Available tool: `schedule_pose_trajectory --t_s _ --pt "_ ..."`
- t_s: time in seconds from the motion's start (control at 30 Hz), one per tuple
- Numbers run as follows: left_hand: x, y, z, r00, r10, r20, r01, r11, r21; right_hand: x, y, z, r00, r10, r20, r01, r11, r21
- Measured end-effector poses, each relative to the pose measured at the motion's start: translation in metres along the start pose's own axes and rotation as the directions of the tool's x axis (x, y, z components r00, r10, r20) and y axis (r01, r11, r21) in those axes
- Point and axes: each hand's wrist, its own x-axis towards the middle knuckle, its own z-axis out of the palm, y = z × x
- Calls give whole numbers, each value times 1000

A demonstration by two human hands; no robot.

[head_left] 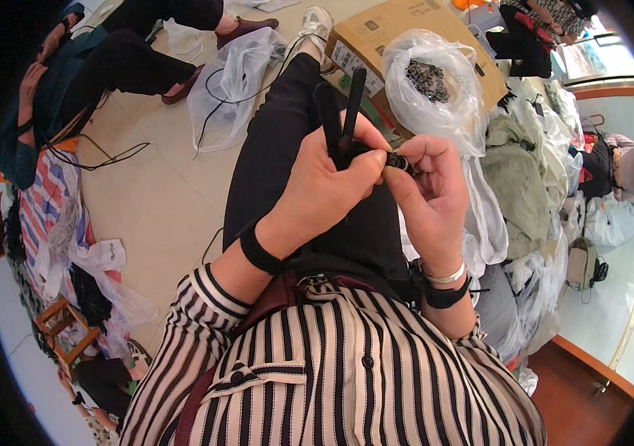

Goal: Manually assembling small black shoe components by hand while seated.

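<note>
Above my lap, both hands meet over a black strap (328, 119). Two dark, flat strips of it stick up past my left hand (324, 186), whose thumb and fingers are closed around its lower part. My right hand (436, 178) pinches the strap's right end between thumb and forefinger. A small shiny fitting (400, 161), perhaps a buckle, shows between the two thumbs. Its exact form is too small and too covered by my fingers to make out.
Beyond my knees, a clear plastic bag (469, 123) of small dark pieces (428, 80) rests on a cardboard box (376, 33). Fabric and bags (518, 178) are heaped at right. Another person's legs (146, 59) and a plastic bag (220, 89) are at upper left.
</note>
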Motion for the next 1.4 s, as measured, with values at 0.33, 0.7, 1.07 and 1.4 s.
schedule_pose_trajectory --t_s 0.33,0.7,1.07,1.4 --pt "5 -16 -14 969 195 152 -226 948 222 -2 -3 -3 997 -56 -53 41 969 -245" --pt "4 -8 -12 984 76 162 -121 949 289 0 -6 -3 989 -150 7 124 792 -597" --pt "5 -7 -13 986 -87 144 79 995 61 0 -3 -13 998 69 13 -62 947 -315" --pt "5 -11 -9 995 27 100 -43 986 162 2 -3 -15 996 -61 62 84 864 -496"
